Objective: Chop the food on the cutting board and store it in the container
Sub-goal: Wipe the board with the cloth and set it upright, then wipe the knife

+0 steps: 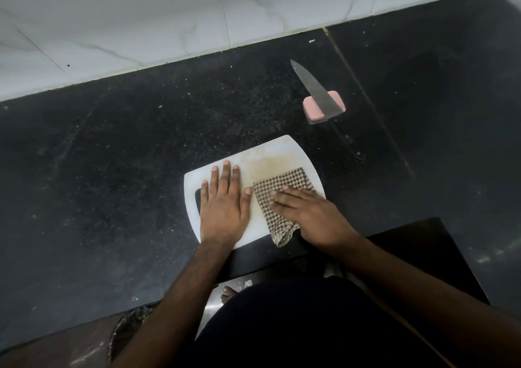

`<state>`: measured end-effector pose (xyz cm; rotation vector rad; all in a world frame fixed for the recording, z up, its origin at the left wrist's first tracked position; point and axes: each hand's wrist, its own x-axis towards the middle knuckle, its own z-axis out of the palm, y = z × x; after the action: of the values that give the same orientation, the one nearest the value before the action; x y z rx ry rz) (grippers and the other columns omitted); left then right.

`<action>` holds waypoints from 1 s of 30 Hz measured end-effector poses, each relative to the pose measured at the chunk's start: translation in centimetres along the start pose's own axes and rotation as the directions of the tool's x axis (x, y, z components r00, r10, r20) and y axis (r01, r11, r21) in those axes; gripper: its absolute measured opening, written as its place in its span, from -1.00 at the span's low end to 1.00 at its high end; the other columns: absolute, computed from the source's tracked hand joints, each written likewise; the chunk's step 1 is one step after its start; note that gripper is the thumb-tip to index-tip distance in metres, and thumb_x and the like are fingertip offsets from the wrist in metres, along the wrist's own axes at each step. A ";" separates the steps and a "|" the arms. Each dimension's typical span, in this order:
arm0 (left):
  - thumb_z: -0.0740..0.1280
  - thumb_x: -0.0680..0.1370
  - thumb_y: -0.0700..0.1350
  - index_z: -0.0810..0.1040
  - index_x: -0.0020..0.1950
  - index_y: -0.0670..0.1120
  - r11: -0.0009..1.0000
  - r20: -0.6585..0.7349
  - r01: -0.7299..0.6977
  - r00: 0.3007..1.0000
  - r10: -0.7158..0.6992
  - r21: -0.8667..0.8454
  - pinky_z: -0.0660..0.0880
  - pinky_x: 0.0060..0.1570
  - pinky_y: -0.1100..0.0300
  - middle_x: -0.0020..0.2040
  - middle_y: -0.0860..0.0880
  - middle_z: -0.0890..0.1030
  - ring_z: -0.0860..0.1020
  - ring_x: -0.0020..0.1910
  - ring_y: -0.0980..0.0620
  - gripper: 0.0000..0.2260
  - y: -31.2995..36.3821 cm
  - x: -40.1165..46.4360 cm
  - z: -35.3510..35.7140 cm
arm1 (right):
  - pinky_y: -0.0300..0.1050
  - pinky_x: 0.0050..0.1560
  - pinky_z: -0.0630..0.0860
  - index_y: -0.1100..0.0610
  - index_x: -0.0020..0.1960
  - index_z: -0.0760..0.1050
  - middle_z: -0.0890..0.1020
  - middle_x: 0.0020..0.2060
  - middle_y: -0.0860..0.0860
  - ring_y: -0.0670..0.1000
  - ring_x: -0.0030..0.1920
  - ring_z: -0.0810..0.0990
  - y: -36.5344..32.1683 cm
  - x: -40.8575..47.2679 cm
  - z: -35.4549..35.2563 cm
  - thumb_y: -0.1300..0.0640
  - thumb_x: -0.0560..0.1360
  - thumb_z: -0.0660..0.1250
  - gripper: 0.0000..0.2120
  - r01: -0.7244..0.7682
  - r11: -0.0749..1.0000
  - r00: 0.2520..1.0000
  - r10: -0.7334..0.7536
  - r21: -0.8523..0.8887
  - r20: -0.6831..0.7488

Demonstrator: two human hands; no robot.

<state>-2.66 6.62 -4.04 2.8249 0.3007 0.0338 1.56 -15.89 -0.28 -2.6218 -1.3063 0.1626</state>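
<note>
— Where's the cutting board (270,156)?

— Flat on the dark worktop (127,148), close to the near edge, right in front of the person. It's white, with a brownish stain across the middle and a handle slot at its nine o'clock end.

— And the hands?

— Both are down on it. The left hand (224,201) lies flat over the nine o'clock half, fingers straight and together, pressing the board and grasping nothing; it partly covers the slot. The right hand (307,212) rests on a checked cloth (282,190) at the three o'clock half, fingers stretched over the fabric and pressing it against the board rather than clenched around it. One corner of the cloth hangs off the board's near edge at about five o'clock.

— Any knife?

— Yes, a knife (315,88) at about one o'clock from the board, well apart from it. Its blade lies across a pink block (310,111), tip pointing to eleven o'clock, the dark handle trailing toward five o'clock on the worktop.

— Beyond that?

— A white marbled tiled wall (141,24) runs along the far side of the worktop at twelve o'clock.
</note>
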 end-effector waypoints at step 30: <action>0.15 0.61 -0.33 0.39 0.49 -0.15 0.847 -0.266 0.135 0.914 -0.307 -0.515 0.37 0.40 0.19 0.40 -0.07 0.51 0.45 0.34 0.11 -0.57 -3.1 -1.4 -1.4 | 0.06 0.52 0.21 -0.11 0.53 0.36 0.30 0.55 -0.14 0.07 0.57 0.20 -4.9 14.9 0.5 0.24 0.63 0.16 -0.49 0.055 0.998 0.993 -0.058 0.034 0.102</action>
<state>-4.75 9.67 -3.58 2.2497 0.6064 0.4837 6.64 -1.11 0.26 -2.5786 -1.3972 0.3097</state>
